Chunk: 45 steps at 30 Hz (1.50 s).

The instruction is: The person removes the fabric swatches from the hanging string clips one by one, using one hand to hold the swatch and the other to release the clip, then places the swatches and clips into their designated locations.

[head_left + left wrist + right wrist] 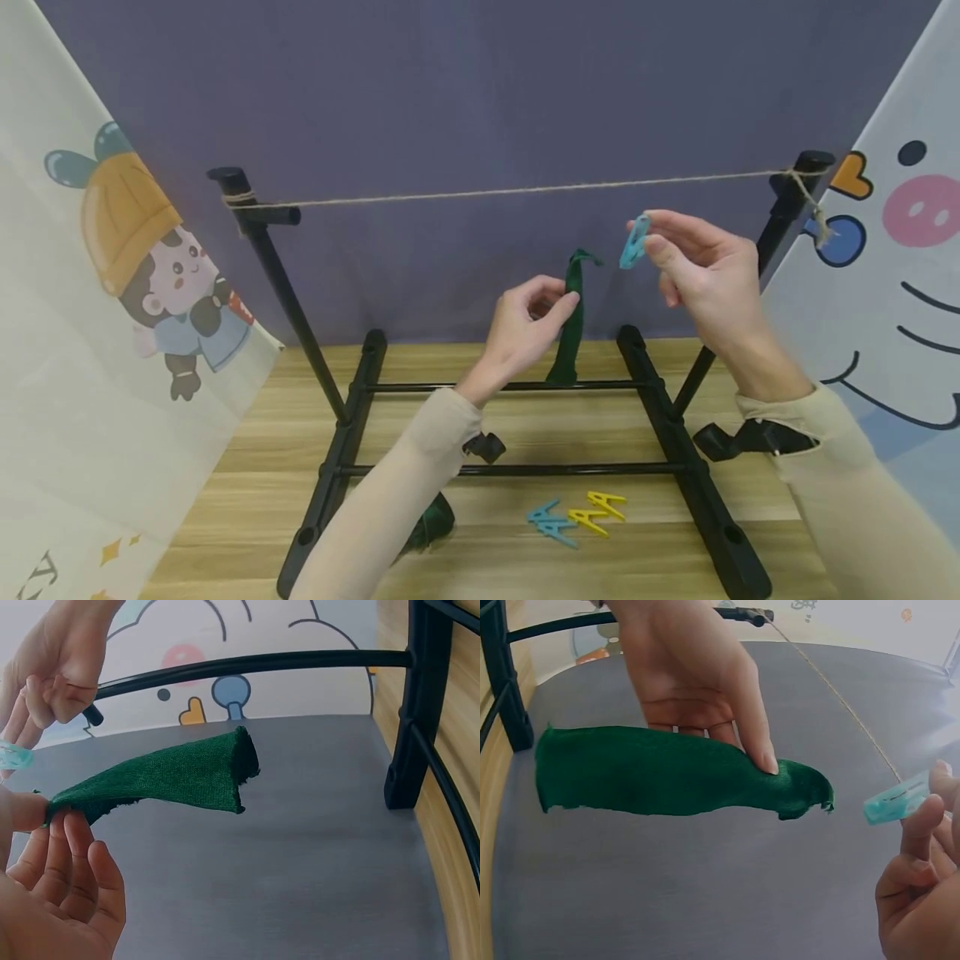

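A strip of dark green cloth [572,333] hangs from my left hand [528,321], pinched between thumb and fingers near its upper end. Its top flops over above the fingertips, below the twine [480,193]. In the right wrist view the cloth [645,769] looks wide and flat, with frayed ends. My right hand [708,271] pinches a light blue clothespin [635,242] just under the twine, to the right of the cloth. The same clothespin [897,799] shows between thumb and finger in the right wrist view.
A black rack [288,300] stands on the wooden table [255,475], the twine tied between its two posts. Several blue and yellow clothespins [588,522] lie near the front. A dark green bundle [435,521] sits partly behind the left forearm. A purple-grey backdrop [450,92] rises behind.
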Each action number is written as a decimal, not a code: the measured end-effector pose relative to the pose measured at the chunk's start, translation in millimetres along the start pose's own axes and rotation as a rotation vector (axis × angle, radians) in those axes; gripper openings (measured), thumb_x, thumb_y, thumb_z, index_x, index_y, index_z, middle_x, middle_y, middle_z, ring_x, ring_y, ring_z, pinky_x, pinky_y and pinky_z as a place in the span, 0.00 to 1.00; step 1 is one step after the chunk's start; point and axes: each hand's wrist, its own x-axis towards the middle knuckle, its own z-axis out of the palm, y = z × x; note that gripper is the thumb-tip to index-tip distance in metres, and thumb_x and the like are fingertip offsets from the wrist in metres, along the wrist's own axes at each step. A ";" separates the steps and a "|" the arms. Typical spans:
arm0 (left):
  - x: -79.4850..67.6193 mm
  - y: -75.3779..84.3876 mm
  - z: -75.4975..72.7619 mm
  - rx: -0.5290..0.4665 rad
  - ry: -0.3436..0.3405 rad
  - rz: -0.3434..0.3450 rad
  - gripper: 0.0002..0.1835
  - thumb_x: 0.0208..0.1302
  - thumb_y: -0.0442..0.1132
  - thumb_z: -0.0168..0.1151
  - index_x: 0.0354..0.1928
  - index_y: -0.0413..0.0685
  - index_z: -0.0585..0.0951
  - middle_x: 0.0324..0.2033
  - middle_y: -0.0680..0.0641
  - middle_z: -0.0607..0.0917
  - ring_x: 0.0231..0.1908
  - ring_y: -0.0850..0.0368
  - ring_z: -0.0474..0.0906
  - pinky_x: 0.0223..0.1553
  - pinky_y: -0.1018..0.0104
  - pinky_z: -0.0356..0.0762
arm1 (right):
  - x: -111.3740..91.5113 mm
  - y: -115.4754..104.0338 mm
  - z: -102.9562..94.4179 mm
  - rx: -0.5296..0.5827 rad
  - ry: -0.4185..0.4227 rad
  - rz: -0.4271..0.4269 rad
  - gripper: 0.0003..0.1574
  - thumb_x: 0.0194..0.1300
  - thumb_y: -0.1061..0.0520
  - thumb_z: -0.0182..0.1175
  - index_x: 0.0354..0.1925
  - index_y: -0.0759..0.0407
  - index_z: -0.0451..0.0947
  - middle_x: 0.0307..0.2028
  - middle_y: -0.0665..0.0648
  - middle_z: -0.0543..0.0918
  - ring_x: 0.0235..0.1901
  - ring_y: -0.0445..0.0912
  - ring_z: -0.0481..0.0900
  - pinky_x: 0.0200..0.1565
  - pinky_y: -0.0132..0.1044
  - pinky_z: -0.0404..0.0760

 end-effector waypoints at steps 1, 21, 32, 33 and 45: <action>-0.8 -0.7 -0.2 -0.002 0.002 0.000 0.13 0.79 0.44 0.62 0.53 0.44 0.86 0.39 0.43 0.90 0.33 0.60 0.82 0.38 0.69 0.80 | -1.9 0.9 -0.3 -0.040 -0.006 0.007 0.18 0.74 0.65 0.65 0.60 0.65 0.85 0.50 0.49 0.93 0.12 0.44 0.65 0.20 0.31 0.68; -29.2 -17.4 -9.7 -0.013 0.012 -0.030 0.11 0.78 0.44 0.63 0.47 0.45 0.87 0.37 0.44 0.90 0.33 0.60 0.82 0.39 0.67 0.79 | -53.1 35.3 2.8 -0.407 -0.069 -0.004 0.19 0.64 0.69 0.74 0.53 0.60 0.89 0.42 0.39 0.85 0.12 0.39 0.63 0.14 0.34 0.61; -39.4 -20.6 -10.9 -0.001 -0.010 -0.042 0.10 0.77 0.44 0.63 0.48 0.46 0.87 0.37 0.46 0.89 0.35 0.56 0.82 0.38 0.67 0.79 | -69.1 44.6 5.1 -0.348 -0.101 0.032 0.17 0.65 0.72 0.71 0.51 0.63 0.88 0.37 0.41 0.83 0.11 0.38 0.63 0.14 0.36 0.61; -40.6 -21.6 -10.8 -0.005 -0.010 -0.043 0.10 0.77 0.43 0.63 0.47 0.45 0.87 0.36 0.45 0.88 0.34 0.56 0.81 0.38 0.68 0.79 | -70.7 45.8 5.2 -0.340 -0.103 0.035 0.17 0.64 0.72 0.71 0.51 0.64 0.88 0.36 0.41 0.83 0.11 0.38 0.63 0.14 0.37 0.61; -59.2 -41.3 -11.6 -0.040 0.003 -0.109 0.11 0.75 0.37 0.63 0.51 0.41 0.88 0.37 0.39 0.89 0.31 0.63 0.79 0.33 0.70 0.78 | -91.0 58.1 10.5 -0.235 -0.143 0.130 0.15 0.67 0.71 0.70 0.51 0.66 0.86 0.34 0.42 0.83 0.11 0.42 0.60 0.13 0.40 0.59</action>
